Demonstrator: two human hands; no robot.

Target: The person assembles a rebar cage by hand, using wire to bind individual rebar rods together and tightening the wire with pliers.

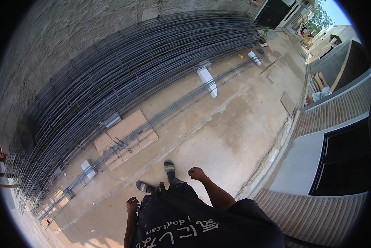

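My left hand (132,204) hangs low beside my dark shirt, its fingers loosely bent and slightly apart, with no object showing in it. Out to the right, my right hand (197,173) is held over the concrete floor, fingers curled in and nothing visible in them. Neither hand touches the long, thin bundle of steel rebar (173,106) lying ahead on low supports. Short pieces of bar or wire (121,144) cross that bundle above a flat pinkish-tan board (140,120). My sandalled feet (169,166) stand just in front of it.
A large stack of tied rebar cages (152,62) runs along the rough wall. White blocks (207,80) prop up the bundle, one (88,168) toward its left end. At right are a raised ledge (268,159) and a building with dark windows (342,159).
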